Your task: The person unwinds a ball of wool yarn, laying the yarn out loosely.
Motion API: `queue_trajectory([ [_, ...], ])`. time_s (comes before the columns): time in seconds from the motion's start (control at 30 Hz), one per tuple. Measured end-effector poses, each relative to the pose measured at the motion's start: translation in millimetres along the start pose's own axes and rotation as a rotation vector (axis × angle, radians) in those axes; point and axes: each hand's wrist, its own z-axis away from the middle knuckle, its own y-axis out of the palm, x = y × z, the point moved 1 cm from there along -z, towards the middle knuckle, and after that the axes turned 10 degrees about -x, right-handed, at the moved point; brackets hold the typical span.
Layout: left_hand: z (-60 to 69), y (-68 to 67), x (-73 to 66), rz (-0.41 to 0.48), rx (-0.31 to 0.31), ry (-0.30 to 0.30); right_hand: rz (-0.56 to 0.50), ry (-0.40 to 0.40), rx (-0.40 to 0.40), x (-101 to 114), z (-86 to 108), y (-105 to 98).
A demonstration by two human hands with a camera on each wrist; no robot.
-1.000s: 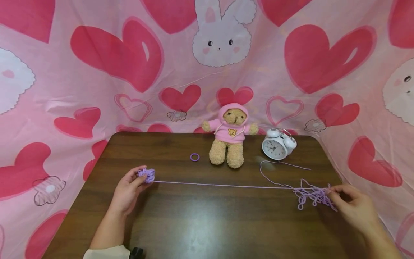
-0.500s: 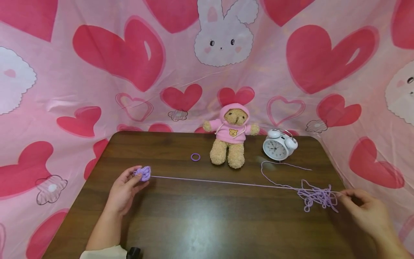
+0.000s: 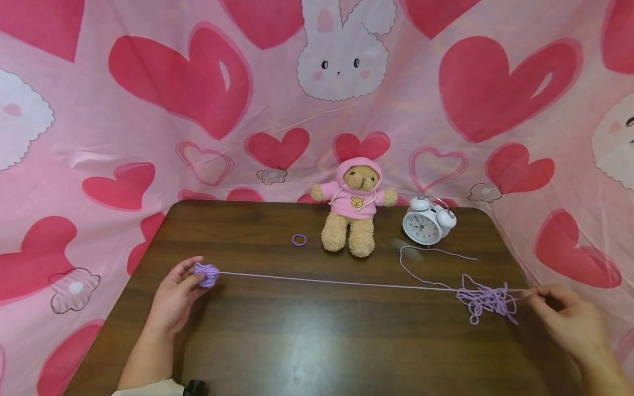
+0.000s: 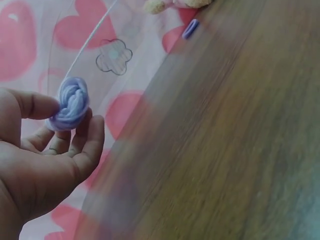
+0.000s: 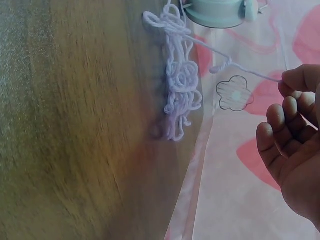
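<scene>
The left hand (image 3: 170,300) pinches a wound lilac yarn bundle (image 3: 208,275), the right hand (image 3: 570,318) its taut strand (image 3: 337,282), the loose tangle (image 3: 484,300) beside it yet unwound.

One yarn ball (image 3: 207,275) shows; one yarn tangle (image 3: 487,301); one bear (image 3: 354,204); one clock (image 3: 421,226); one ring (image 3: 299,245).

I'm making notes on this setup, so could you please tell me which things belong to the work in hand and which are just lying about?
Seemingly part of the work:
wound yarn bundle, held by the left hand
taut strand, pinched by the right hand
loose yarn tangle, near the right hand

Seemingly just lying about, touched by neither hand:
teddy bear
alarm clock
purple ring
</scene>
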Motion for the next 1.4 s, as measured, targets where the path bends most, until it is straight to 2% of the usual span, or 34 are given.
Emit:
queue_trajectory([
  [0.33, -0.3, -12.8, -1.4, 0.041, -0.073, 0.020, 0.018, -0.030, 0.007, -5.1, -0.3, 1.0],
  [0.57, 0.1, -16.6, -1.3, 0.092, -0.094, 0.038, 0.047, -0.004, 0.084, -15.1, 3.2, 3.7],
  [0.87, 0.4, -18.2, -0.9, 0.075, -0.083, 0.030, 0.153, -0.051, 0.199, -28.7, 4.2, 13.2],
  [1.17, -0.1, -16.0, -2.0, 0.055, -0.067, 0.018, 0.227, -0.082, 0.266, -32.2, -0.8, 21.0],
  [1.4, 0.5, -12.7, -4.7, 0.048, -0.061, 0.017, 0.231, -0.132, 0.260, -32.8, -4.0, 20.9],
])
